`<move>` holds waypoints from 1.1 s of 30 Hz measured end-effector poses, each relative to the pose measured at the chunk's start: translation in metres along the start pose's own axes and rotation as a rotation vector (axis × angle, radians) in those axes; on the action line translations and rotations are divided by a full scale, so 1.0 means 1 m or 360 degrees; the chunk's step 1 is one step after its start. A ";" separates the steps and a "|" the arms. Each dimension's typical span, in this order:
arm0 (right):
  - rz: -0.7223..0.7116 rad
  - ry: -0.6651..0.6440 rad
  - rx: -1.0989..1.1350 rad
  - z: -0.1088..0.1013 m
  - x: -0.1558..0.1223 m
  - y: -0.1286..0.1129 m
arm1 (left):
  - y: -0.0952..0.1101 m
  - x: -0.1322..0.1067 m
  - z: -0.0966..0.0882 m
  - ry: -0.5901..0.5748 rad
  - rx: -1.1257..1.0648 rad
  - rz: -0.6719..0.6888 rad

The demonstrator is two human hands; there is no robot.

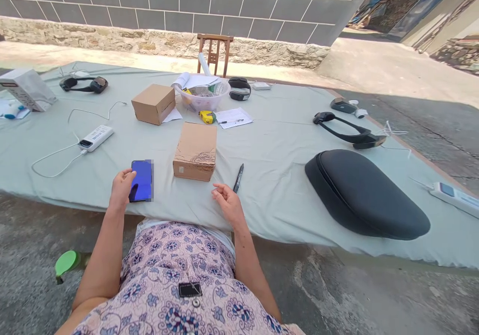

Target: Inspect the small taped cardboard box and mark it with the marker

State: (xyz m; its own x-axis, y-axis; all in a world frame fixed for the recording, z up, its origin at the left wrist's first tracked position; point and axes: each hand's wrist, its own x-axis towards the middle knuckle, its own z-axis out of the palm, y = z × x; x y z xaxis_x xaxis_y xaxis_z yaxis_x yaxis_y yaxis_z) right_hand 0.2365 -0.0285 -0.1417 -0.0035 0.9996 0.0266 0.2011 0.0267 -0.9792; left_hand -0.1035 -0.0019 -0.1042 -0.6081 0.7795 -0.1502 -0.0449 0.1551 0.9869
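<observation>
While the left hand (pixel 121 188) pinches the phone (pixel 142 181) by its left edge, phone's long axis pointing away from the body, the right hand (pixel 229 204) sits loosely half-curled, nothing in it. Pen (pixel 238 177) lies just past the right hand, clearly the nearer one; long axis slants away and slightly right. Contact unclear. Box (pixel 195 148) sits ahead, between both hands.
</observation>
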 end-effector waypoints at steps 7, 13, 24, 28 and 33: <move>-0.0405 0.0512 -0.0829 -0.021 0.011 0.020 | 0.010 -0.015 0.024 -0.0052 0.0526 0.0616; -0.0376 0.0448 -0.1017 -0.035 0.022 0.037 | 0.019 -0.037 0.072 -0.0551 0.0544 0.0921; -0.0416 0.0050 -0.0678 0.014 0.025 0.002 | 0.016 -0.063 0.125 -0.0751 0.0705 0.0990; -0.0364 0.0138 -0.0583 0.014 0.008 -0.012 | 0.020 -0.074 0.110 -0.0659 0.0527 0.0973; -0.0637 0.0469 -0.0494 -0.010 -0.020 -0.053 | 0.051 -0.102 0.088 -0.0604 -0.0027 0.0803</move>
State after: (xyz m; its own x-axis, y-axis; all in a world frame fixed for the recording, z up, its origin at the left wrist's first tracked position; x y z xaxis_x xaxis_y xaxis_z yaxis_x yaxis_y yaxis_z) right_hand 0.2361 -0.0502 -0.0882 0.1250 0.8680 0.4806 0.5180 0.3560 -0.7778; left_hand 0.0260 -0.0196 -0.0441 -0.2343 0.9158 0.3262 0.1595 -0.2948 0.9422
